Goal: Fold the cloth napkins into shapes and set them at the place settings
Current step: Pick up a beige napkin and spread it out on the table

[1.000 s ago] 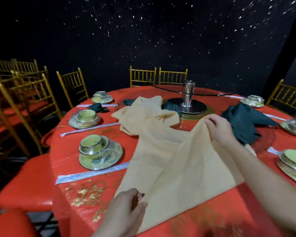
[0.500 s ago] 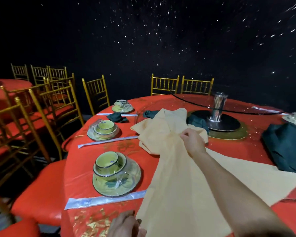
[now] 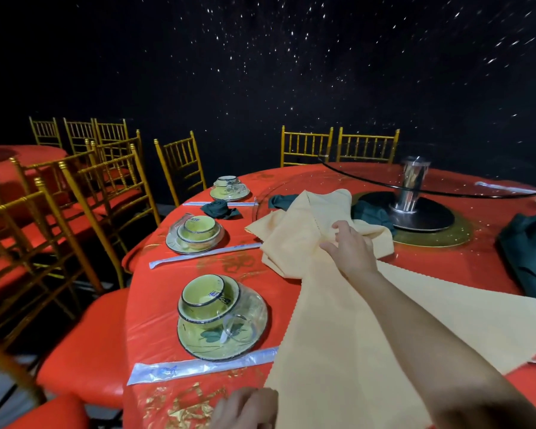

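Note:
A pale yellow cloth napkin [image 3: 338,351] lies on the red table [image 3: 167,305], folded over so that it runs from the near edge up towards the middle. My left hand [image 3: 245,408] grips its near corner at the table's edge. My right hand [image 3: 350,249] lies with fingers spread on the far end of the napkin, where it meets a crumpled heap of yellow napkins [image 3: 294,233]. A dark green napkin folded into a rose [image 3: 218,209] sits between the two far place settings on the left.
Three settings of stacked yellow-green bowls and plates [image 3: 220,317] [image 3: 197,233] [image 3: 229,188] line the left rim, with wrapped chopsticks [image 3: 198,366] beside them. A glass turntable [image 3: 415,187] stands at the centre. Loose green napkins [image 3: 529,252] lie right. Gold chairs [image 3: 180,162] ring the table.
My right hand carried the napkin's far corner leftwards over the cloth to the yellow heap and loosened its fingers. My view swung left. The left hand kept the near corner.

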Motion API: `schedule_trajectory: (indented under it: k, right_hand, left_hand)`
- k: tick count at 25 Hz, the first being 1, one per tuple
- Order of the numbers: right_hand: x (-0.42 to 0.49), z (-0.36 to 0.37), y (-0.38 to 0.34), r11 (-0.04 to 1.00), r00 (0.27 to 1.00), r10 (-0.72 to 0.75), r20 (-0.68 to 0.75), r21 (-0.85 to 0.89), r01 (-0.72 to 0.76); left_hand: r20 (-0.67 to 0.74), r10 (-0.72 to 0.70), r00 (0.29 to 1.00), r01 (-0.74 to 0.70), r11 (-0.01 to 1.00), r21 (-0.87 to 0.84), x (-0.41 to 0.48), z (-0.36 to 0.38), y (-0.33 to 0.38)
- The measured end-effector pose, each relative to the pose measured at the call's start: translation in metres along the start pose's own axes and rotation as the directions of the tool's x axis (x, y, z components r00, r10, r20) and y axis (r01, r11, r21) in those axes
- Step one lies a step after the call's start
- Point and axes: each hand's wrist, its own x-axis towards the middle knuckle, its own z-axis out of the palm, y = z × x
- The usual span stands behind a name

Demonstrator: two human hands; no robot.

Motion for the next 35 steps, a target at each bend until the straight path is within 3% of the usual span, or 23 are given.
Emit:
schedule_trajectory:
  k: [5,8,10,12,14,16,18,23,28,32,35]
  right_hand:
    - [-0.054,-0.049,0.026,0.989,0.99,-0.136,-0.025,0.057,0.137]
    - [-0.113,-0.087,0.08,0.971,0.971,-0.24,-0.011,-0.017,0.24]
    - [-0.151,-0.106,0.124,0.977,0.976,-0.213,-0.05,-0.032,0.212]
    - [-0.182,-0.116,0.16,0.994,0.989,-0.1,-0.107,0.021,0.103]
    - [-0.206,-0.118,0.189,0.999,0.989,-0.051,-0.138,-0.021,0.049]
    - [-0.222,-0.12,0.208,0.988,0.991,-0.078,-0.112,-0.143,0.062]
    - [-0.228,-0.121,0.214,0.96,0.99,-0.126,-0.07,-0.26,0.103]
    - [-0.205,-0.121,0.209,0.83,0.92,-0.374,-0.114,-0.484,0.277]
    - [-0.206,-0.134,0.213,0.714,0.82,-0.553,-0.146,-0.591,0.377]
    - [-0.256,-0.152,0.222,0.671,0.801,-0.592,-0.091,-0.606,0.427]
    - [-0.307,-0.17,0.227,0.709,0.84,-0.532,-0.106,-0.599,0.373]
  left_hand:
    - [0.123,-0.021,0.992,0.013,0.998,0.065,-0.005,0.003,-0.007]
    - [0.161,-0.074,0.984,0.069,0.997,0.036,-0.005,-0.002,-0.004]
    - [0.228,-0.066,0.971,0.05,0.996,0.077,0.002,-0.009,0.003]
    - [0.299,-0.017,0.954,-0.029,0.989,0.146,0.011,-0.014,0.006]
    - [0.26,0.115,0.959,-0.178,0.957,0.231,0.019,-0.009,0.021]
    - [0.255,0.319,0.913,-0.365,0.918,0.155,0.015,0.005,0.046]
    - [0.321,0.422,0.848,-0.479,0.869,0.123,0.005,0.019,0.064]
    - [0.331,0.395,0.857,-0.463,0.872,0.158,0.006,0.028,0.064]
    - [0.32,0.425,0.847,-0.502,0.837,0.219,0.007,0.021,0.055]
    - [0.352,0.469,0.81,-0.542,0.827,0.147,0.005,0.011,0.045]
    - [0.362,0.509,0.781,-0.554,0.832,0.025,-0.003,0.007,0.046]
